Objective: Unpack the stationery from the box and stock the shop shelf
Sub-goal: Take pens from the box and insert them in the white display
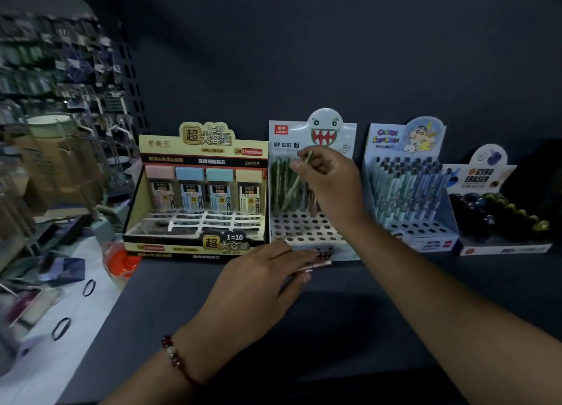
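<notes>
**Head view: right hand holds a green pencil over the monster display box; left hand holds pink pencils at its near edge**

Head view looks down on a dark shelf (349, 313) carrying four display boxes in a row along the far side. The monster display box (313, 191), second from the left, has a white perforated tray, with green pencils (286, 188) standing in its far rows and most near holes unfilled.

Right hand (330, 181) is raised above the far part of that tray. Thumb and fingers pinch a single green pencil (305, 161), which is tilted, its upper end pointing far and right. Whether its lower end sits in a hole cannot be told.

Left hand (261, 277) lies on the shelf just in front of the same box, near its front lip. Its fingers are curled round a small bundle of pink pencils (316, 266), whose tips stick out to the right past the fingertips. A red beaded bracelet (176, 359) is on that wrist.

To the left stands a lead refill box (197, 191) with four pastel-capped cases in its back row. To the right stand a blue pen box (407, 185), largely full, and beyond it an eraser box (498, 204) holding dark round erasers.

Left of the shelf, a white surface (76, 283) carries two black rubber bands (60, 328) and an orange item (118, 261), blurred.
</notes>
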{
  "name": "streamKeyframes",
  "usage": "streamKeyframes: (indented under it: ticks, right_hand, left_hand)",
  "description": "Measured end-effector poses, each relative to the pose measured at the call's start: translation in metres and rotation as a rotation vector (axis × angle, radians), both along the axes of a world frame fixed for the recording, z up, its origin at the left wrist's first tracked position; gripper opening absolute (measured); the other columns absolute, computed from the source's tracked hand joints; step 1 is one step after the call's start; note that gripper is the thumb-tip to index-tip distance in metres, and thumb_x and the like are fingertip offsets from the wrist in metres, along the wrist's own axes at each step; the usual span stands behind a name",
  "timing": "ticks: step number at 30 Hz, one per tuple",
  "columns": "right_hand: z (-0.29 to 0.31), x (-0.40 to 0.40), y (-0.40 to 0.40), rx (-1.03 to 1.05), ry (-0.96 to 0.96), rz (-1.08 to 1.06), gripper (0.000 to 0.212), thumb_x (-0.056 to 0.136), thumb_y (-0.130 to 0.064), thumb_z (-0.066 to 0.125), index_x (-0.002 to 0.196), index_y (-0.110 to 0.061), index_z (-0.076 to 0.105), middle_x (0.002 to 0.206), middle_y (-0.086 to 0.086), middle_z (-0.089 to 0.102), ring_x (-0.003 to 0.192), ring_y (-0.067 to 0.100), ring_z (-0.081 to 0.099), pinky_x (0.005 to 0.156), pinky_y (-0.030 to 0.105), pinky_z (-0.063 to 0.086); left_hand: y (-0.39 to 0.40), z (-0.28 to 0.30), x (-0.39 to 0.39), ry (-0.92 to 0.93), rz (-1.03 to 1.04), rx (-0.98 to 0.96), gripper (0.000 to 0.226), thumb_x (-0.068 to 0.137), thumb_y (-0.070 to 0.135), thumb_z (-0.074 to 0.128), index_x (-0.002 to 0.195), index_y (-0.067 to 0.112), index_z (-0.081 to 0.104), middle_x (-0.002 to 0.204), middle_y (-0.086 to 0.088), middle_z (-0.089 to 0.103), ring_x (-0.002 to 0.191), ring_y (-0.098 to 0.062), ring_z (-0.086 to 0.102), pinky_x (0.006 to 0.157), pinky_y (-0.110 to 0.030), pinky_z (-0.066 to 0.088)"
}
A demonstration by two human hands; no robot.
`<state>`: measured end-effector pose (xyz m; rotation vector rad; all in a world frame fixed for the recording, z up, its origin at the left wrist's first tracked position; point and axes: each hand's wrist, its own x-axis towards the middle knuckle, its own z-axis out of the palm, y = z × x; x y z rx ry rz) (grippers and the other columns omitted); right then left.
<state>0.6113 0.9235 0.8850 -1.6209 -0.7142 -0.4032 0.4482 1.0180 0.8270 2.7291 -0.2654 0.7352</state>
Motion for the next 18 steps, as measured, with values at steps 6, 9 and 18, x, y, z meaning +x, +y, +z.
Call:
streamKeyframes:
  ticks: [6,9,18]
  right_hand:
    - [-0.005,0.010,0.011,-0.090,-0.044,-0.026,0.017,0.086,-0.028,0.075,0.102,-0.022,0.073,0.073,-0.009,0.066,0.068,0.008,0.063,0.069,0.030,0.053]
    - [-0.001,0.011,0.012,-0.132,-0.097,-0.029,0.024,0.085,-0.028,0.075,0.107,-0.019,0.074,0.073,-0.012,0.065,0.065,-0.001,0.058,0.065,0.016,0.049]
    - [-0.023,0.021,0.016,-0.174,-0.004,-0.029,0.029,0.083,-0.032,0.078,0.104,-0.018,0.065,0.087,-0.007,0.068,0.081,0.005,0.065,0.071,0.021,0.050]
  left_hand:
    - [0.001,0.001,0.000,-0.009,-0.015,0.003,0.040,0.096,0.043,0.042,0.131,0.033,0.059,0.106,0.015,0.060,0.092,-0.005,0.059,0.073,-0.022,0.052]
    - [0.001,0.001,0.001,-0.005,-0.017,0.012,0.039,0.096,0.042,0.042,0.131,0.034,0.058,0.106,0.015,0.060,0.091,-0.004,0.058,0.072,-0.023,0.053]
    - [0.003,0.001,0.004,-0.001,-0.009,-0.004,0.040,0.097,0.043,0.040,0.131,0.035,0.057,0.107,0.016,0.060,0.091,-0.005,0.058,0.069,-0.027,0.053]
